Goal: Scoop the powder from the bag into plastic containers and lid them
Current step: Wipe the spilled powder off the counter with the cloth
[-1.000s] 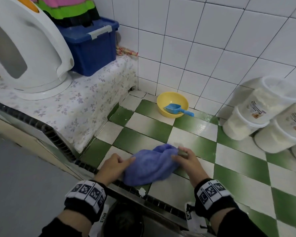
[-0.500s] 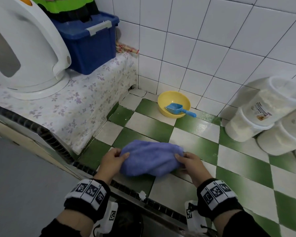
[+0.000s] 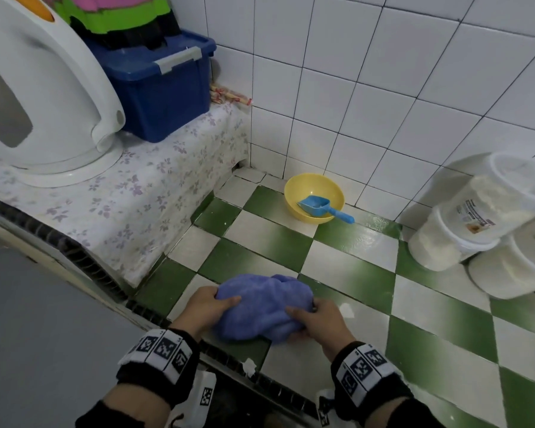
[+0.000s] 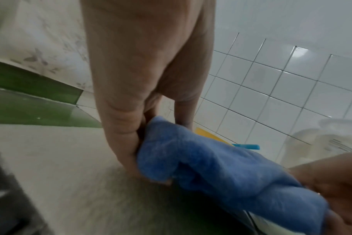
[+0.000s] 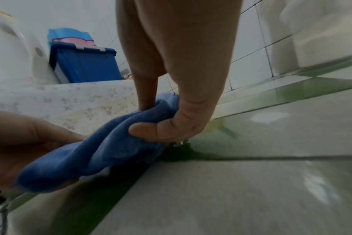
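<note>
I see left hand (image 3: 205,307) and right hand (image 3: 318,316) both gripping the bunched blue cloth (image 3: 261,304) on the green-white tiled counter (image 3: 346,261).

The cloth (image 3: 261,307) looked like soft, matt blue terry, fuzzy on its surface. The checkered floor tiles (image 3: 357,239) and white wall tiles (image 3: 322,97) were glossy and smooth. The bowl (image 3: 314,197), scoop (image 3: 317,206) and powder-filled containers (image 3: 464,239) appeared smooth plastic.

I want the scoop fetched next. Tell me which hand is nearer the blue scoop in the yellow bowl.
Right. The right hand grips the blue cloth almost straight below the blue scoop; the left hand grips the cloth's other end, further left.
</note>
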The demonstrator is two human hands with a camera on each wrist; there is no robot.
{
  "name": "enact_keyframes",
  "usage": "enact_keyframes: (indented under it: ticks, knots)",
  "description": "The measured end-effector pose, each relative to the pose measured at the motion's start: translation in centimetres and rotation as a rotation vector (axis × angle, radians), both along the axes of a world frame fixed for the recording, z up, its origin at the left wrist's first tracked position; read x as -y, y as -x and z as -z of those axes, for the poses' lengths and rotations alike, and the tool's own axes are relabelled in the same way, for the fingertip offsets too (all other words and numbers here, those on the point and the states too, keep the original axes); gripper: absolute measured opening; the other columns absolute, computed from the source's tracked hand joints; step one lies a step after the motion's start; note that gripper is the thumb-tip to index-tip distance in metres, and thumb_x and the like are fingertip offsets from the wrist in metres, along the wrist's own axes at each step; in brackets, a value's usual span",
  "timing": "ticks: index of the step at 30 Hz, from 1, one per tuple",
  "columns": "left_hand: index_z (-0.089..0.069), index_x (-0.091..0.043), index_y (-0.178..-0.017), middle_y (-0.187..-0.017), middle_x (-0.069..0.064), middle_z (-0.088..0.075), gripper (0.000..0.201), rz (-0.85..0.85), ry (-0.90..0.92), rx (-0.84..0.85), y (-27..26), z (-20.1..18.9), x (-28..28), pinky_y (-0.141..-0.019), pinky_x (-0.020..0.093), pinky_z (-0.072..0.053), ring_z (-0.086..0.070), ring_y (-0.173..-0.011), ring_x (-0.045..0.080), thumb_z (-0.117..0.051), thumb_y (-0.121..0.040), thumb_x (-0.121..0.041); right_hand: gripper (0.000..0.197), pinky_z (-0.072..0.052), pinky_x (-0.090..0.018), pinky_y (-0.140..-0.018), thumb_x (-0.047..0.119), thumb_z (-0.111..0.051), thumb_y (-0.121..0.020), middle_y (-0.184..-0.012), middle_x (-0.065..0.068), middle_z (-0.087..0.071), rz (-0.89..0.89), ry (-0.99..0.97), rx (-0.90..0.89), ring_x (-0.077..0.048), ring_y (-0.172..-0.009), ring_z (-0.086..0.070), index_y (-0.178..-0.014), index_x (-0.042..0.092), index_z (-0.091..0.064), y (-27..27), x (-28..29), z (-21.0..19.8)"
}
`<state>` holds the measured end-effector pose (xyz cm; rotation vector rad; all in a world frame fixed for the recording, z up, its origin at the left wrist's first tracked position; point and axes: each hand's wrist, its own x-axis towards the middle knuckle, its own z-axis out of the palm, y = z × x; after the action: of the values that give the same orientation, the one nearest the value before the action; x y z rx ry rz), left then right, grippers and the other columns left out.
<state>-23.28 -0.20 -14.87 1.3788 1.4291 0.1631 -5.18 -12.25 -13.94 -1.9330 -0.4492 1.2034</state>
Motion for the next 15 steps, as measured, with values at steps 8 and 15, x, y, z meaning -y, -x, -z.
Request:
enact_keyframes:
  ticks: [8,15]
  knots:
    - [-0.063,0.000,-0.111,-0.104,0.017,-0.069,0.031,-0.257,0.072,0.280,-2.4,-3.5,-4.7,-0.068,0.032,-0.054,-0.064,-0.087,0.027,-0.065,-0.091,-0.023,0.036,-0.058,-0.033,-0.059,0.014,-0.074,-0.079,-0.098,-0.022,-0.066,0.050,-0.148,-0.174,-0.031,-0.083,-0.067,-0.105,-0.005,-0.058,-2.9,-6.1,-2.5]
    - [-0.059,-0.006,-0.096,-0.088,0.010,-0.062,0.011,-0.423,0.061,0.527,-6.5,-7.7,-12.0,-0.079,0.035,-0.051,-0.060,-0.078,0.022,-0.057,-0.095,-0.016,0.034,-0.055,-0.031,-0.059,0.012,-0.066,-0.085,-0.108,-0.018,-0.064,0.159,-0.304,-0.313,-0.032,-0.093,-0.066,-0.115,0.000,-0.055,-4.6,-15.0,-5.0]
